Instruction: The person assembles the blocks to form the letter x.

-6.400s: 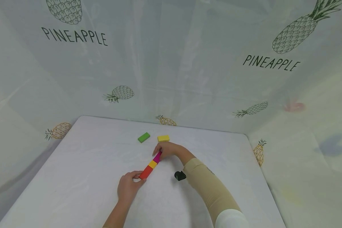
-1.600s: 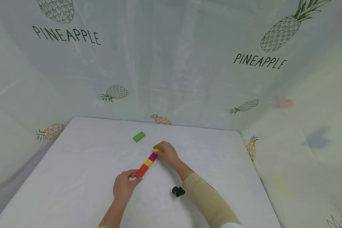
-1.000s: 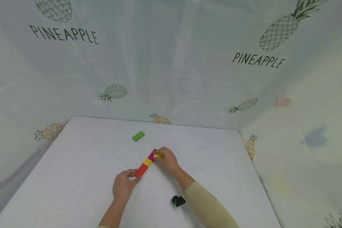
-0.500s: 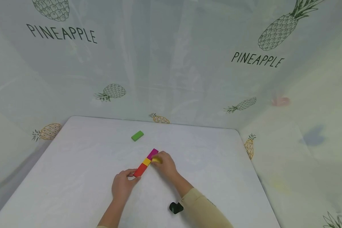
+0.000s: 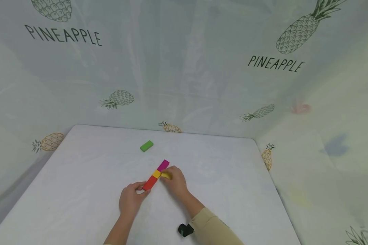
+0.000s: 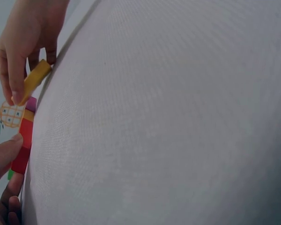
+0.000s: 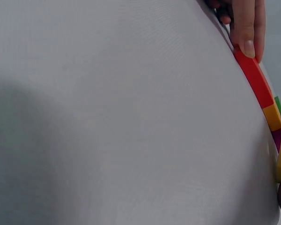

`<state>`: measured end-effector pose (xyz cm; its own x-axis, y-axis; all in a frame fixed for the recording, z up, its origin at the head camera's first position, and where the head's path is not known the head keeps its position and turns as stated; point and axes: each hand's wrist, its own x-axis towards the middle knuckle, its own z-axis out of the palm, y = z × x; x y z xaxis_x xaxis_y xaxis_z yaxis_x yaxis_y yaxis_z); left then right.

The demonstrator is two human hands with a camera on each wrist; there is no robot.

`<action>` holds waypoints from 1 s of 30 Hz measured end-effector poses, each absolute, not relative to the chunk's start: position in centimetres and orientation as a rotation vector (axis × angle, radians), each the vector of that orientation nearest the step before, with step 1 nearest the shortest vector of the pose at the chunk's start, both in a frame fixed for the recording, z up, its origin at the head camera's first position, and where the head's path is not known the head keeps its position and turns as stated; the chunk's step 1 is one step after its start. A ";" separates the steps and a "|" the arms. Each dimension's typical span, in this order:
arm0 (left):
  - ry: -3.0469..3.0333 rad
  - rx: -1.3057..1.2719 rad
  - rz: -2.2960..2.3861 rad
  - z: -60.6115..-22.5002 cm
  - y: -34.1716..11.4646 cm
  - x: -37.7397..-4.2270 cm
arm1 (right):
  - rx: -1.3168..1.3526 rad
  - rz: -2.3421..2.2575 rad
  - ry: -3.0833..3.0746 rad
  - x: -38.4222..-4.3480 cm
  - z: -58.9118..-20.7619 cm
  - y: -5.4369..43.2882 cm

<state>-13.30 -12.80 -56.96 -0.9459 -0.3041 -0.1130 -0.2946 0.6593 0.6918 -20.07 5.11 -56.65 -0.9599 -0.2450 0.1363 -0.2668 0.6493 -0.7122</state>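
A red block (image 5: 149, 183), a short orange-yellow block (image 5: 156, 174) and a magenta block (image 5: 163, 165) lie end to end in a slanting row on the table. With thumb and fingers, my left hand (image 5: 130, 200) holds the near end of the red block. My right hand (image 5: 176, 183) pinches a longer yellow block (image 6: 35, 80) close to the right side of the row, by the orange-yellow piece. In the left wrist view this yellow block is tilted above the row. The right fingers partly cover it in the head view.
A green block (image 5: 146, 146) lies by itself on the white table (image 5: 89, 177), beyond the row. Next to the right sleeve (image 5: 214, 228) shows a small black device (image 5: 185, 230). A pale sheet with pineapple prints (image 5: 171, 68) hangs around the table's back and sides.
Earlier the yellow block lay near the green one and my right hand was on the magenta block. It then took the yellow block and carried it down along the row's right side.
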 end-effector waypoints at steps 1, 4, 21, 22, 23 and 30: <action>-2.852 0.518 -1.183 -57.0 -12.8 -13.3 | 0.424 1.232 -2.831 -19.9 -56.7 5.0; -2.855 0.525 -1.182 -56.9 -12.9 -13.3 | 0.385 1.240 -2.835 -19.6 -56.8 4.8; -2.856 0.501 -1.174 -56.7 -13.0 -13.2 | 0.240 1.294 -2.757 -18.7 -58.0 3.8; -2.855 0.501 -1.176 -56.7 -13.0 -13.2 | 0.226 1.302 -2.757 -18.8 -58.1 3.7; -2.854 0.501 -1.178 -56.7 -13.0 -13.2 | 0.220 1.305 -2.753 -18.8 -58.3 3.7; -2.851 0.480 -1.167 -56.6 -12.9 -13.3 | 0.193 1.297 -2.717 -18.7 -58.7 3.6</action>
<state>-13.25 -12.87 -56.61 -0.9523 -0.2905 -0.0940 -0.2730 0.6723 0.6881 -18.74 3.65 -58.73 -0.9841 -0.0616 0.1666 -0.1683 0.6235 -0.7635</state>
